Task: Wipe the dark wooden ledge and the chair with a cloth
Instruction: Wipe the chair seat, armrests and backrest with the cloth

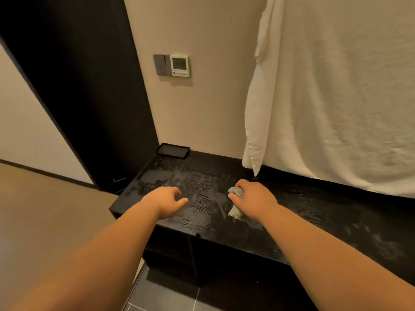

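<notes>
The dark wooden ledge (202, 189) runs from the centre to the right edge, with wet streaks and smears across its top. My right hand (253, 199) grips a crumpled grey cloth (235, 212) and holds it down on the ledge near the middle. My left hand (167, 202) hovers just above the ledge's left part with fingers loosely curled, holding nothing. No chair is in view.
A small black tray (173, 150) sits in the ledge's back left corner. A large white towel (336, 97) hangs over the ledge's right part. A wall control panel (173, 65) is mounted above. A dark door panel (78, 86) stands left; dark floor tiles (161, 295) lie below.
</notes>
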### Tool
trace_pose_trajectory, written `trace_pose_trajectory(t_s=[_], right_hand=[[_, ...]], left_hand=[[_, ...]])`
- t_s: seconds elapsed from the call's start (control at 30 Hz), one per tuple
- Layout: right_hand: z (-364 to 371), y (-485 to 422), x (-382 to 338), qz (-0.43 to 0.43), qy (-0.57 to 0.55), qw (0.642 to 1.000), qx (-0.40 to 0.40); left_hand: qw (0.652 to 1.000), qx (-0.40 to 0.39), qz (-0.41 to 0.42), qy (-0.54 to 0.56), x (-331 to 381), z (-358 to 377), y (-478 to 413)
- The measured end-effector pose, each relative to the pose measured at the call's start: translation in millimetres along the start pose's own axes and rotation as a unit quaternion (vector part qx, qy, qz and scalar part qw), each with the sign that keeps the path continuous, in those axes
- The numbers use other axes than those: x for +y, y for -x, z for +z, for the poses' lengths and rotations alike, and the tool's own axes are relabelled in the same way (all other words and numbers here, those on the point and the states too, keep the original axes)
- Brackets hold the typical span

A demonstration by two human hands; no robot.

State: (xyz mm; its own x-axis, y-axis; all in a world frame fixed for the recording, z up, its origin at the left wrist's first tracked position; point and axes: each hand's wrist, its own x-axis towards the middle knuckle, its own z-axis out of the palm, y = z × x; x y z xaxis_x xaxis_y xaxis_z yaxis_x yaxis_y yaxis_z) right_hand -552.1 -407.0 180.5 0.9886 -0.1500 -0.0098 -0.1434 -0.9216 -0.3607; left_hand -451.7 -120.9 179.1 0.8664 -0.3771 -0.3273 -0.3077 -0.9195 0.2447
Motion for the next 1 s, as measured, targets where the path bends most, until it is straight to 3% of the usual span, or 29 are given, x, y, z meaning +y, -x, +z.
trace_pose_trajectory(t_s=[0.3,0.53,1.0], right_hand=[[30,-102,-37,-0.065,-0.008,0.997,-0.041],[31,-189,-40,-0.091,-0.022,0.994,-0.059],[82,-288,-75,-0.097,-0.060,0.987,-0.114]], left_hand=[[0.998,0.018,-0.062,-0.004,-57,-27,-44],[0.996,0.035,-0.080,-0.005,-58,-59,-106],[0.990,-0.007,-0.138,0.002,-123,-63,-172]])
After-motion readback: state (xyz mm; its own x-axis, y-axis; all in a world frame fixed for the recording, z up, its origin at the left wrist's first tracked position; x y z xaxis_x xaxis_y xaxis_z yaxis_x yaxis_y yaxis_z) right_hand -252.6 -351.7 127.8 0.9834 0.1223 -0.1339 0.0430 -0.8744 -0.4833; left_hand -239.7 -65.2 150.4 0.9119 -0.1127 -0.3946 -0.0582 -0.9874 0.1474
